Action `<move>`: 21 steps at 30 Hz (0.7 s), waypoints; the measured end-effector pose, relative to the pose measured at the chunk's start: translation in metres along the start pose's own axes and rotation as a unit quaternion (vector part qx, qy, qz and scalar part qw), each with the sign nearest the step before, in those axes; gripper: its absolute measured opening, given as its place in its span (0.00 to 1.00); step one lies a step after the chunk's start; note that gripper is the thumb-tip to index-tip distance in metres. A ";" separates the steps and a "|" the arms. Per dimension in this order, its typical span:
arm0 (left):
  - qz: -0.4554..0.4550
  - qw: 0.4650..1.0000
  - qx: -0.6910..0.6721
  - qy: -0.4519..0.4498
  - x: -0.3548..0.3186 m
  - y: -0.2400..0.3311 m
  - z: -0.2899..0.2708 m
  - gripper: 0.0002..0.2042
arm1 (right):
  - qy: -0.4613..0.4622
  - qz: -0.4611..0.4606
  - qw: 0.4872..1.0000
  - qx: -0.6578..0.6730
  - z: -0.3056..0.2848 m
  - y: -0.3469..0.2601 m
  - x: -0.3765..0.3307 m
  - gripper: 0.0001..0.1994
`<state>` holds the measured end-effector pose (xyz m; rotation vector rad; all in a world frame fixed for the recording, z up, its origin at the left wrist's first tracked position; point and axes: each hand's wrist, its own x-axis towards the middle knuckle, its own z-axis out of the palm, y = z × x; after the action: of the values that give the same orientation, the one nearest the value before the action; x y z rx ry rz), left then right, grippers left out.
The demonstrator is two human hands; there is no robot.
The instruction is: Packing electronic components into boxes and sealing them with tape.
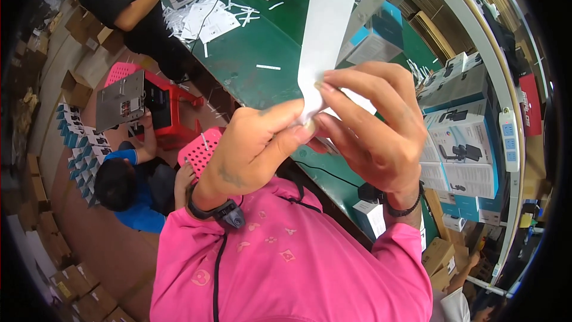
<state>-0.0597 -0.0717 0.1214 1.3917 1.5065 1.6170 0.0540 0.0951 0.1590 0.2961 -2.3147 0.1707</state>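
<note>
Green table (262, 48) strewn with paper strips (202, 15); stacked product boxes (462, 155); red stool (170, 104).

Two hands (310, 137), one paper strip (326, 30)

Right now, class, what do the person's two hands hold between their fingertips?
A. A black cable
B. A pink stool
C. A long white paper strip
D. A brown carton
C: the left hand and the right hand pinch the lower end of a long white paper strip that runs up out of the picture, above the green table.
</note>
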 end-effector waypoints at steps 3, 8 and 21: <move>0.030 0.999 0.031 0.008 0.003 -0.004 0.002 0.08 | -0.035 -0.021 0.999 0.008 -0.004 0.001 0.005 0.17; 0.051 0.989 0.125 -0.065 0.014 -0.003 -0.007 0.09 | -0.079 -0.045 0.995 -0.040 -0.006 0.004 0.004 0.17; 0.124 0.976 0.175 0.026 0.036 -0.039 0.005 0.11 | -0.090 -0.005 0.996 0.019 -0.015 0.040 -0.003 0.12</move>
<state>-0.0778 -0.0283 0.0962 1.8015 1.7716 1.5945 0.0562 0.1375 0.1660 0.3554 -2.4907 0.1895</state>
